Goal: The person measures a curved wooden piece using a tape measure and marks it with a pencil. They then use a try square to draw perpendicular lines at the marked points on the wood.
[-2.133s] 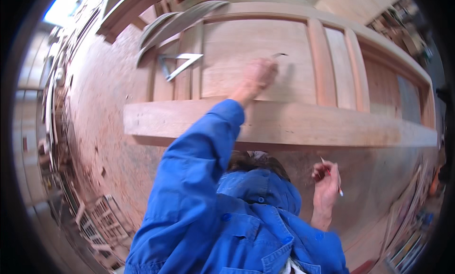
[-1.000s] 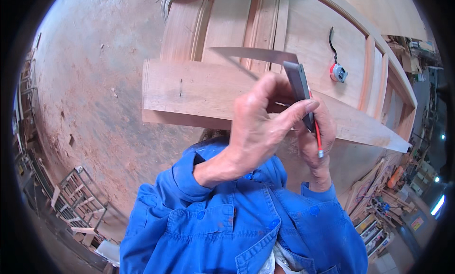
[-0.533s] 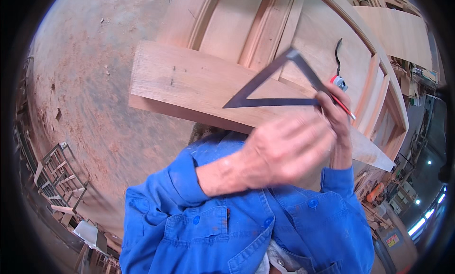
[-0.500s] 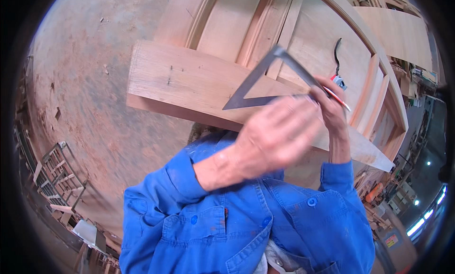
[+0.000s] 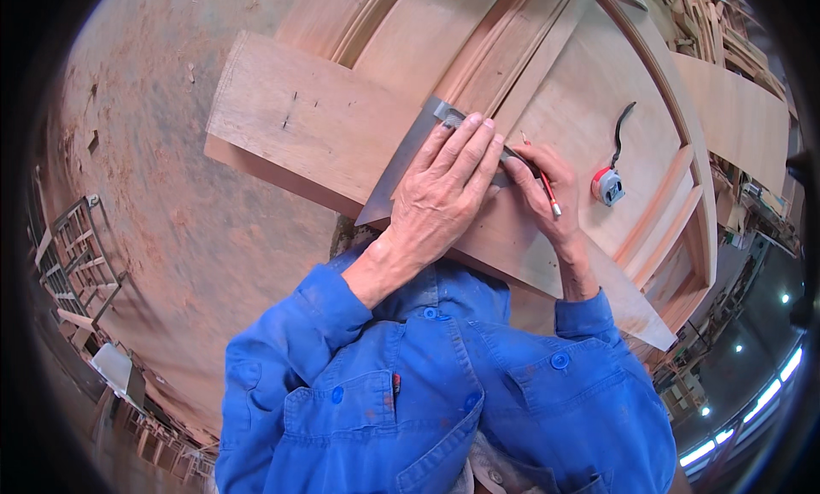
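Observation:
My left hand lies flat with its fingers stretched out over a triangular metal square, pressing it onto a wide wooden board. The palm hides much of the square. Beside it, my right hand is closed around a red pencil, and its fingers also touch the dark edge of the square's other arm. Short dark marks show on the board's left part. The board lies slantwise across a panelled wooden piece with a curved frame.
A grey and red tape measure with a black strap rests on the panel, right of my right hand. Wooden sheets and offcuts are stacked at the far right. A slatted wooden frame stands on the dusty floor at left.
The square has come down from the air onto the board, turned and shifted left. My left hand has flattened over it. My right hand has moved left and down, keeping the pencil.

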